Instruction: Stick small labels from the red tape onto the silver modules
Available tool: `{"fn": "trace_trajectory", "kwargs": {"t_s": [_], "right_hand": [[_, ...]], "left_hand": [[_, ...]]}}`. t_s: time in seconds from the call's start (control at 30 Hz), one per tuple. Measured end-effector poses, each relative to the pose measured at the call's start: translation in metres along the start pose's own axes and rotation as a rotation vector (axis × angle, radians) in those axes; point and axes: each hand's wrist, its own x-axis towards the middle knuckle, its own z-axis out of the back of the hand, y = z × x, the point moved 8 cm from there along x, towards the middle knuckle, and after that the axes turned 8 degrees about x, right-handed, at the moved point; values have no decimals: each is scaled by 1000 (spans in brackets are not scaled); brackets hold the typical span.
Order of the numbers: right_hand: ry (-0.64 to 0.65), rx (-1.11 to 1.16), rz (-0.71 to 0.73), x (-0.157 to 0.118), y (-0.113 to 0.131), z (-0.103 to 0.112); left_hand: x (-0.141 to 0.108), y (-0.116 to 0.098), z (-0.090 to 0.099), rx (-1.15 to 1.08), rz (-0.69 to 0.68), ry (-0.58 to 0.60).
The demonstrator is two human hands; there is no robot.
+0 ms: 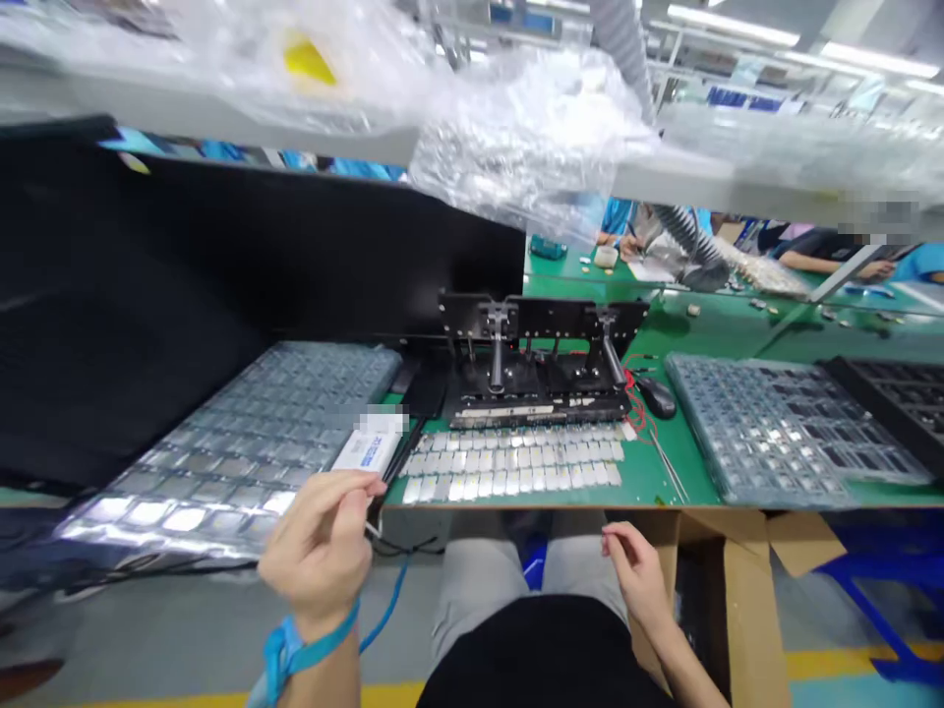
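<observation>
My left hand [321,541], a blue wrist strap [310,649] below it, is in front of the bench edge with its fingers closed in a pinch; whatever may be between them cannot be made out. Just beyond it lie a white box [373,447] with blue print and a clear tray [243,442] of flat parts. My right hand [635,570] hovers over my lap near the bench edge, fingers curled together, with nothing visible in them. Rows of small, flat silvery pieces [516,462] lie on the bench before a black fixture [542,374] with two lever handles.
Tweezers [670,467], red wires and a black mouse [656,397] lie right of the fixture. Farther right is another clear tray [767,433] of parts. An open cardboard box [752,610] stands below the bench. Plastic-wrapped bundles [516,128] rest on an overhead shelf. People work across the bench.
</observation>
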Motion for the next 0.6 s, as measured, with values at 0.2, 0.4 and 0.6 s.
{"fn": "trace_trajectory", "kwargs": {"t_s": [0.2,0.4,0.6], "right_hand": [[2,-127,457,62,148,49],[63,-449,1067,104,322,42],[102,-798,1286,210,404,-46]], "left_hand": [[73,-41,11,44,-175,-2],[135,-67,18,28,-99,-156],[177,-80,-6,-141,-214,-89]]}}
